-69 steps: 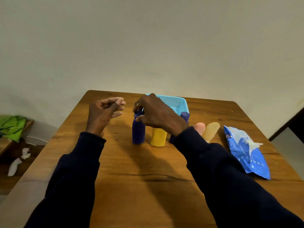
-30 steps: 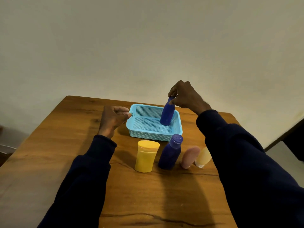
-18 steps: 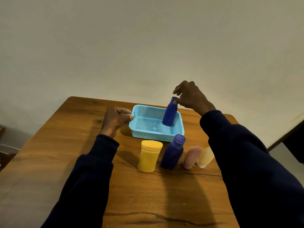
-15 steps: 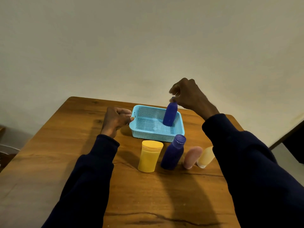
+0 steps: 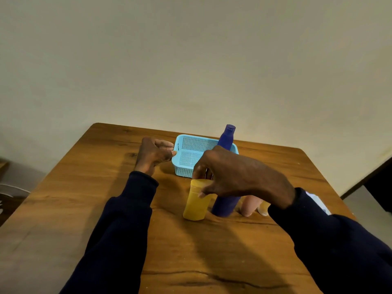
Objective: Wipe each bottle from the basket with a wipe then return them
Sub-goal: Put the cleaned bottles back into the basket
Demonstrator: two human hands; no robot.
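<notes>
The yellow bottle (image 5: 196, 203) is seen upright on the wooden table (image 5: 63, 198), just in front of the light blue basket (image 5: 184, 172). Its cap is gripped from above by the right hand (image 5: 244, 177) — thumb on the near side, fingers curled over the far side. The left hand (image 5: 152, 153) is held at the basket's left wall, fingers loosely curled, fingertips touching the rim; nothing is seen held in it. A dark blue bottle (image 5: 227, 136) is stood upright inside the basket, at its far right corner. A second blue bottle (image 5: 224, 205) is stood on the table just right of the yellow one, its top hidden behind the right hand. A pink bottle (image 5: 250, 204) and a pale bottle (image 5: 263, 209) are seen further right, largely covered by the right wrist — whether they lie or stand cannot be told. A strip of a blue-and-white pack (image 5: 318, 203) is seen past the right sleeve.
</notes>
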